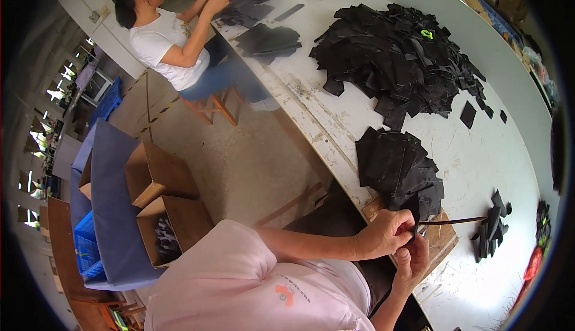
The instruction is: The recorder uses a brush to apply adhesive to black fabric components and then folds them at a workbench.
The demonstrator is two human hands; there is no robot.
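My left hand (384,233) is closed, thumb and fingers pinching a small black fabric piece (413,206) at the table's near edge. Just below it, my right hand (412,264) meets the same piece with its fingers bent and pressed together. From beside the fingertips a thin, dark, pointed rod (453,221) stretches to the right; whether a hand grips it or it rests on something, I cannot tell. Beyond my hands a fanned stack of black fabric pieces (398,166) lies on the table, close to its left edge.
A large heap of black pieces (389,55) covers the far part of the white table (479,157). A wooden board (444,248) lies beneath my hands. Rolled black pieces (492,229) lie at right. Cardboard boxes (179,217) stand left. A co-worker (173,43) sits at the far left.
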